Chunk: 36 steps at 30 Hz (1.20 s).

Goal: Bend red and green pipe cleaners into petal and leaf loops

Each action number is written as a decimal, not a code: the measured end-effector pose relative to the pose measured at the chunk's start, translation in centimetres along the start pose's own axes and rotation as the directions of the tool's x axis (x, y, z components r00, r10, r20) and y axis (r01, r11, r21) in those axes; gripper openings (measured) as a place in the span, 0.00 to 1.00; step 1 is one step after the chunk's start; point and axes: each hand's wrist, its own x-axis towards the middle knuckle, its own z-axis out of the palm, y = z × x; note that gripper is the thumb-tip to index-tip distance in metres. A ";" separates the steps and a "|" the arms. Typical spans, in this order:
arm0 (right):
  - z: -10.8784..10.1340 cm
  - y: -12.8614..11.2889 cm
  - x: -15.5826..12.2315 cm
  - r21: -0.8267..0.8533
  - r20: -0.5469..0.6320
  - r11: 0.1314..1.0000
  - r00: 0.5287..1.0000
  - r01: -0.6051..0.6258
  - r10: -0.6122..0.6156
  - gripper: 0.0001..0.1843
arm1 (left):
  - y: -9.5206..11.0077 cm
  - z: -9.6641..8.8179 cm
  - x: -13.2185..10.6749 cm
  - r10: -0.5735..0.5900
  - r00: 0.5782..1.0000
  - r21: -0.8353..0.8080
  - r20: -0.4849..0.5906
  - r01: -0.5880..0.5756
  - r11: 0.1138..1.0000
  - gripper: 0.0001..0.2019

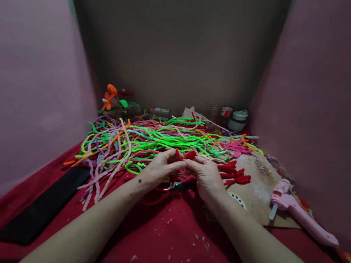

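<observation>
My left hand [164,166] and my right hand [205,173] meet at the middle of the table, thumbs almost touching. Between them they pinch a red pipe cleaner [189,155], part of it bent into a fuzzy loop that shows above the fingers. Its lower part is mostly hidden by the hands. Just under the hands lie scissors [175,185] with red handles, partly covered. Right of my right hand rest several red pipe-cleaner loops [237,176]. Behind both hands spreads a big heap of pipe cleaners [174,139], bright green, pink, purple and orange.
A pink glue gun [294,209] lies at right by a stained board [262,176]. A long black object [46,205] is at left. Orange pipe-cleaner flowers [109,97], a pale green lidded jar [238,120] and a red-labelled cup [226,111] stand behind. Scraps dot the red cloth [161,249].
</observation>
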 end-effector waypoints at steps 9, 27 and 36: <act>0.2 0.3 -0.3 -0.115 -0.034 0.993 0.999 0.016 -0.020 0.10 | -0.5 1.0 -0.8 0.321 0.917 0.368 -0.236 -0.221 0.903 0.06; -0.1 -0.2 0.2 -0.013 -0.061 1.000 0.998 0.025 -0.026 0.12 | 0.5 0.9 -0.3 -0.142 0.973 0.046 -0.184 0.153 0.987 0.08; -0.7 -0.1 0.7 -0.226 -0.074 0.948 0.966 0.225 -0.247 0.11 | 0.4 0.9 -0.5 -0.182 0.974 -0.020 -0.136 0.181 0.983 0.12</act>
